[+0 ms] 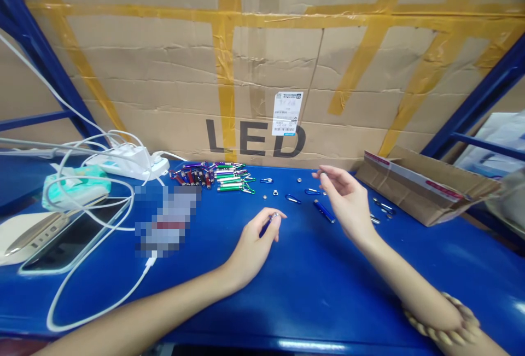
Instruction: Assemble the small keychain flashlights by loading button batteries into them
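My left hand (258, 241) is closed around a small blue flashlight (266, 228), most of it hidden by the fingers. To the right, my right hand (346, 197) is raised over the table with thumb and fingertips brought close together; any small thing between them cannot be made out. Just left of its wrist lies another blue flashlight tube (324, 211). Blue carabiner clips (293, 198) and small silver round pieces (299, 180) are scattered between and beyond the hands. Behind my left hand is a pile of coloured mini flashlights (229, 181) with clips.
An open cardboard box (410, 192) stands at the right. Phones (77, 235), white cables (98, 230), a power strip (139, 164) and a tissue pack (76, 186) crowd the left. A large taped carton (172, 99) walls off the back of the blue table (287, 301).
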A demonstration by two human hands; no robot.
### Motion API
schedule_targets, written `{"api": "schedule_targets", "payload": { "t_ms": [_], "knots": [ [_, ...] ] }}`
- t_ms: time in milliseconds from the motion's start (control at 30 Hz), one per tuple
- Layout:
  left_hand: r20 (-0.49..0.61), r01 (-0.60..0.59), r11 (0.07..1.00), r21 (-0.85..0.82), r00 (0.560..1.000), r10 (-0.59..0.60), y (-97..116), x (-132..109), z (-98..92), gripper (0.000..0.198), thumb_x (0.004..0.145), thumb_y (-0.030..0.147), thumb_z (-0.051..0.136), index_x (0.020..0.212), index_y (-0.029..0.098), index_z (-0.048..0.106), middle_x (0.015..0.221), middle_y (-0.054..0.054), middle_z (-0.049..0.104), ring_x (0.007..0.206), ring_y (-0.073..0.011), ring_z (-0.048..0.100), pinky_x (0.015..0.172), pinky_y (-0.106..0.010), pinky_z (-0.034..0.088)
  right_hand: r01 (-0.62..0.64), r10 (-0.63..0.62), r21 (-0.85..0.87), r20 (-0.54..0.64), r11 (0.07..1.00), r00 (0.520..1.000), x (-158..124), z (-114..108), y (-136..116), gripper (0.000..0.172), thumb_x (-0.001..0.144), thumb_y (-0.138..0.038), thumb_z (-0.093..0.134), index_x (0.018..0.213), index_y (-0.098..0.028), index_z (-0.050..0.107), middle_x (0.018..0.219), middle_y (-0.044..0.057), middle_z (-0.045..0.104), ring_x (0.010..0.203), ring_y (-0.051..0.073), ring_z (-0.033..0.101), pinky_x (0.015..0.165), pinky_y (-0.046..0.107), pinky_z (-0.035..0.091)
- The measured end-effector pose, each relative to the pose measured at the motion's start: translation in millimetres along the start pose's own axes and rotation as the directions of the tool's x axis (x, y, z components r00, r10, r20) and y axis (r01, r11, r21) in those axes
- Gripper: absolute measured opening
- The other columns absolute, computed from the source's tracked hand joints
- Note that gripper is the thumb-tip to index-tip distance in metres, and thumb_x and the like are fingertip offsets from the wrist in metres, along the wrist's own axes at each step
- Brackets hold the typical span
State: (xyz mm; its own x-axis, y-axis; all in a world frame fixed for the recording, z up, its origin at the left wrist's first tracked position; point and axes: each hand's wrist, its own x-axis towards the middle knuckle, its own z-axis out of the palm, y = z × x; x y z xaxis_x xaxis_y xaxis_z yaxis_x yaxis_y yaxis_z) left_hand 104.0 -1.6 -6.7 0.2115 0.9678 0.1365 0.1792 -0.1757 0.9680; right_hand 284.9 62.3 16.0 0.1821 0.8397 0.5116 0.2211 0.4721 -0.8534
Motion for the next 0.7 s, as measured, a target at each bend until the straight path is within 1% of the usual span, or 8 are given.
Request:
{"api": "schedule_targets", "payload": {
  "t_ms": [100,200,300,433,500,567,633,700],
  "knots": [
    [0.027,0.012,1.0,-0.012,1.0,-0.011,-1,0,0.5,0.029,0.089,0.038,0.035,0.095,0.017,0.055,0.061,0.003,0.044,0.061,-0.013,0.043,0.06,-0.024,0.033,-0.127,0.128,0.089,-0.013,0.988,0.992,3,-2,2,0.034,0.065,-0.041,0.071,0.09,-0.019,0.064,0.086,0.006,0.069,0.083,0.02,0.066,0.068,0.031,0.053],
    [0.044,0.026,0.999,-0.024,0.999,-0.024,-1,-1,0.8,0.029,0.089,0.04,0.036,0.093,0.017,0.055,0.06,0.003,0.044,0.06,-0.0125,0.042,0.058,-0.023,0.033,-0.251,0.25,0.121,0.022,0.96,0.968,5,-3,6,0.04,0.057,-0.041,0.076,0.089,-0.019,0.066,0.086,0.006,0.07,0.08,0.019,0.066,0.064,0.028,0.053],
    [0.045,0.027,0.999,-0.029,0.999,-0.026,-1,-1,0.7,0.03,0.088,0.04,0.037,0.093,0.017,0.055,0.06,0.003,0.044,0.06,-0.0125,0.043,0.058,-0.023,0.033,-0.364,0.359,0.137,0.061,0.921,0.931,5,-4,10,0.041,0.059,-0.044,0.074,0.092,-0.019,0.068,0.091,0.007,0.07,0.078,0.017,0.065,0.058,0.024,0.053],
    [0.044,0.01,0.999,-0.037,0.999,-0.008,0,-1,0.6,0.029,0.089,0.039,0.036,0.092,0.017,0.055,0.06,0.003,0.044,0.06,-0.0125,0.043,0.058,-0.023,0.033,-0.486,0.479,0.232,0.089,0.842,0.873,6,-3,13,0.032,0.067,-0.041,0.07,0.091,-0.02,0.069,0.102,0.008,0.067,0.084,0.017,0.064,0.056,0.02,0.053],
    [0.042,0.002,0.999,-0.042,0.999,0.0,0,-2,0.5,0.029,0.089,0.038,0.036,0.092,0.017,0.056,0.059,0.003,0.043,0.06,-0.0125,0.043,0.059,-0.023,0.033,-0.524,0.513,0.262,0.115,0.81,0.85,8,-4,17,0.026,0.07,-0.035,0.068,0.092,-0.021,0.068,0.103,0.007,0.066,0.088,0.016,0.064,0.057,0.02,0.053],
    [0.042,0.0,0.999,-0.044,0.999,0.002,0,-2,0.4,0.029,0.089,0.038,0.036,0.092,0.017,0.056,0.059,0.004,0.043,0.06,-0.0125,0.043,0.059,-0.023,0.033,-0.54,0.515,0.254,0.16,0.803,0.842,10,-6,23,0.022,0.074,-0.032,0.065,0.093,-0.023,0.067,0.098,0.006,0.067,0.086,0.016,0.064,0.058,0.02,0.054],
    [0.042,0.0,0.999,-0.044,0.999,0.002,0,-2,0.3,0.029,0.089,0.038,0.036,0.092,0.017,0.056,0.059,0.004,0.043,0.06,-0.0126,0.043,0.059,-0.024,0.033,-0.534,0.494,0.22,0.213,0.816,0.843,12,-9,30,0.019,0.079,-0.033,0.059,0.094,-0.023,0.066,0.085,0.005,0.066,0.077,0.015,0.064,0.058,0.023,0.055],
    [0.043,-0.003,0.999,-0.044,0.999,0.005,0,-2,0.1,0.029,0.089,0.039,0.036,0.092,0.017,0.056,0.059,0.004,0.043,0.06,-0.0127,0.043,0.059,-0.023,0.033,-0.523,0.473,0.199,0.251,0.829,0.845,14,-11,35,0.02,0.083,-0.034,0.054,0.094,-0.023,0.066,0.071,0.004,0.062,0.066,0.014,0.061,0.057,0.024,0.056]
  ]
}}
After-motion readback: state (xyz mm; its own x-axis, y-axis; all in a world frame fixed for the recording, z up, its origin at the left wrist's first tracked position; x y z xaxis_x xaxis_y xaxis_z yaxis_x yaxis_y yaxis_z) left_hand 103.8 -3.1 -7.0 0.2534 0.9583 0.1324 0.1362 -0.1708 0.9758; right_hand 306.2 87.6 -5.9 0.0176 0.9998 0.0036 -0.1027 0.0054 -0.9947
